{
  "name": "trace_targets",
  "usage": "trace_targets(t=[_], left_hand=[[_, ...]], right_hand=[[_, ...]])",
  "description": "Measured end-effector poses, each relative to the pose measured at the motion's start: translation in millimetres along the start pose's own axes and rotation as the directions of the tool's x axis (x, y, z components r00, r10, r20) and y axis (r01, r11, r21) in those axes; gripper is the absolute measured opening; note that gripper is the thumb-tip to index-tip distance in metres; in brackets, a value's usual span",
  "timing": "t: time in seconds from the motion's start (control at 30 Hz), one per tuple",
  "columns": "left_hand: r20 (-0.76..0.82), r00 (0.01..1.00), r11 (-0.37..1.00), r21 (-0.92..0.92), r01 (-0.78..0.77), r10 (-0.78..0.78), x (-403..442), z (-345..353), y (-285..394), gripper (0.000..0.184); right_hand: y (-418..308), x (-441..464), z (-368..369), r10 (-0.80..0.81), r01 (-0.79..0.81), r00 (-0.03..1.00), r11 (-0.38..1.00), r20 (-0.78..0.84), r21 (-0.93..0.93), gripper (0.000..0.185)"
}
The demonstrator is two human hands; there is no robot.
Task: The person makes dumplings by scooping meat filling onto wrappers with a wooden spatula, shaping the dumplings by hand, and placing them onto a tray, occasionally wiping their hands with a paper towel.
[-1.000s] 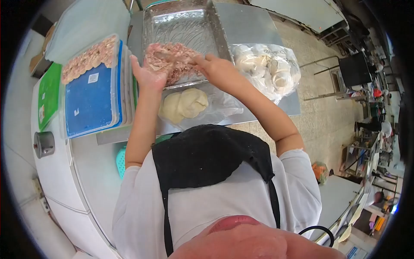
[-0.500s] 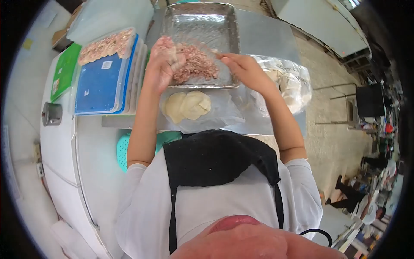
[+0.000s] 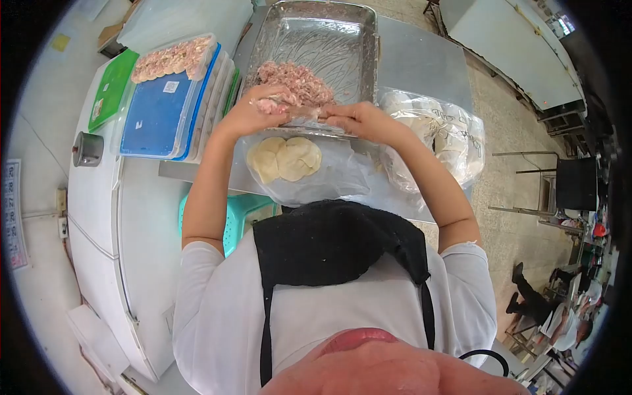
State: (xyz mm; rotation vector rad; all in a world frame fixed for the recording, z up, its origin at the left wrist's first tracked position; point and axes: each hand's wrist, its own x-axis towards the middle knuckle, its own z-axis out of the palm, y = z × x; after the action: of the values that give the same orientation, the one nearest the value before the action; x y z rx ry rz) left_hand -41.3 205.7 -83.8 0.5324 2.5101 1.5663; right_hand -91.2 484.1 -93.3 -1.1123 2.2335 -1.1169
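Observation:
Ground meat point(image 3: 299, 80) is heaped in the near left part of a metal tray point(image 3: 370, 72). Over the tray's near edge, my left hand point(image 3: 249, 117) is curled around a pale, round dough wrapper with meat point(image 3: 275, 100) on it. My right hand point(image 3: 362, 122) grips a thin stick-like spreader point(image 3: 317, 113), its far end by the left hand's fingers; its exact shape is blurred. Just below the hands, overlapping round dough wrappers point(image 3: 284, 159) lie on a clear plastic sheet point(image 3: 342, 174).
A clear bag of pale dough pieces point(image 3: 451, 141) lies right of the tray on the metal table point(image 3: 421, 56). Stacked blue-lidded containers point(image 3: 155, 122) stand at left, with filled dumplings point(image 3: 174, 60) on top. Nearby are a metal cup point(image 3: 87, 149) and a turquoise stool point(image 3: 234, 210).
My left hand has lowered from over the meat to the tray's near edge. My right hand has come down and left, bringing the spreader to the left hand. The camera view has shifted slightly.

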Motion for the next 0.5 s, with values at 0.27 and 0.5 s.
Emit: trace_targets(t=[0.27, 0.5], left_hand=[[-0.392, 0.839, 0.926, -0.173, 0.336, -0.377, 13, 20, -40, 0.03], [-0.266, 0.909, 0.945, -0.165, 0.284, -0.32, -19, 23, 12, 0.049]], right_hand=[[0, 2, 23, -0.312, 0.13, 0.913, 0.834, -0.263, -0.536, 0.029], [41, -14, -20, 0.079, -0.148, 0.985, 0.849, -0.156, -0.508, 0.029]])
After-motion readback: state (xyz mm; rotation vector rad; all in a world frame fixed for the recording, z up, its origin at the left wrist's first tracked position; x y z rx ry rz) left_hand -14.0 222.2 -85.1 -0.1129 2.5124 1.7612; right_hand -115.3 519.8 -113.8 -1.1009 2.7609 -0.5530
